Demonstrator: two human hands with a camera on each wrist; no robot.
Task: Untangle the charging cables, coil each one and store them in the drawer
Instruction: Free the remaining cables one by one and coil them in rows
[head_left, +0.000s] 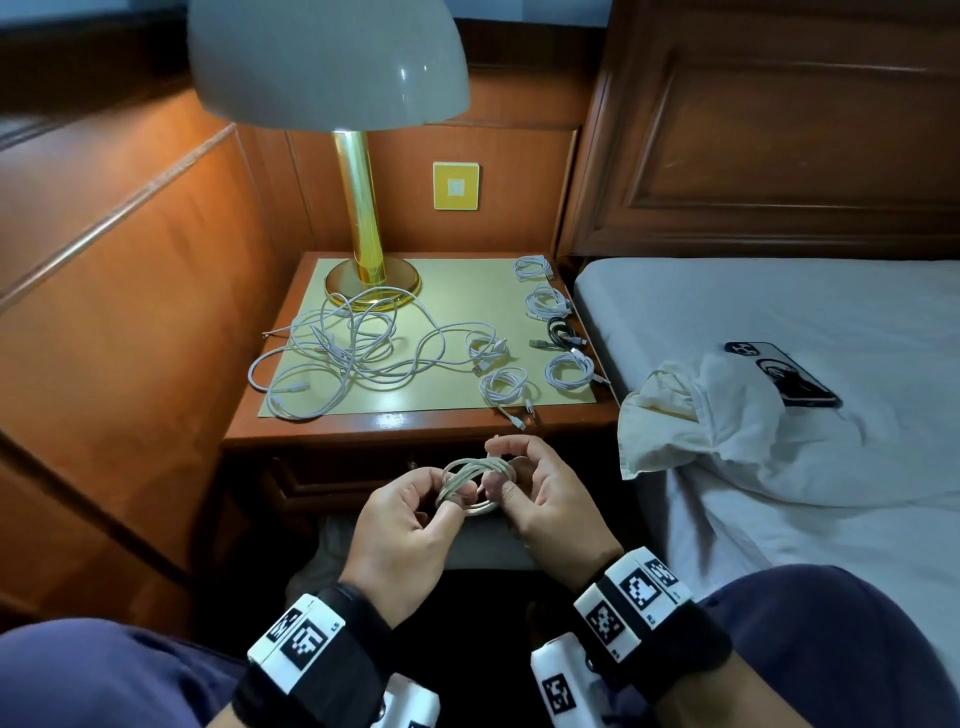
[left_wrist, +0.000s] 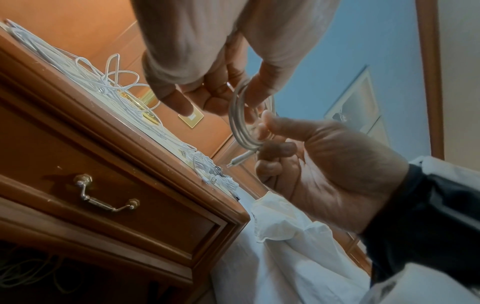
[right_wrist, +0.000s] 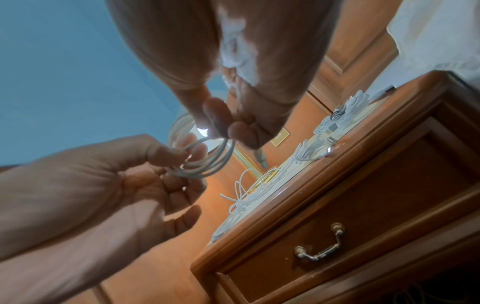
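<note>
A whitish coiled cable (head_left: 475, 480) hangs in the air in front of the nightstand's drawer (left_wrist: 145, 205), which is closed. My left hand (head_left: 457, 499) pinches the coil's left side between thumb and fingers. My right hand (head_left: 501, 467) grips the right side, and a plug end (left_wrist: 239, 161) pokes out below its fingers. A tangle of white cables (head_left: 358, 348) sprawls over the yellow mat on the nightstand (head_left: 415, 423). Several small coiled cables (head_left: 569, 369), one of them black (head_left: 561, 330), lie along the mat's right edge.
A lamp with a brass stem (head_left: 361, 208) stands at the back of the nightstand. The bed (head_left: 779, 312) is on the right, with a phone (head_left: 784, 374) and a crumpled white cloth (head_left: 701, 415) on it. Wood panelling closes in the left side.
</note>
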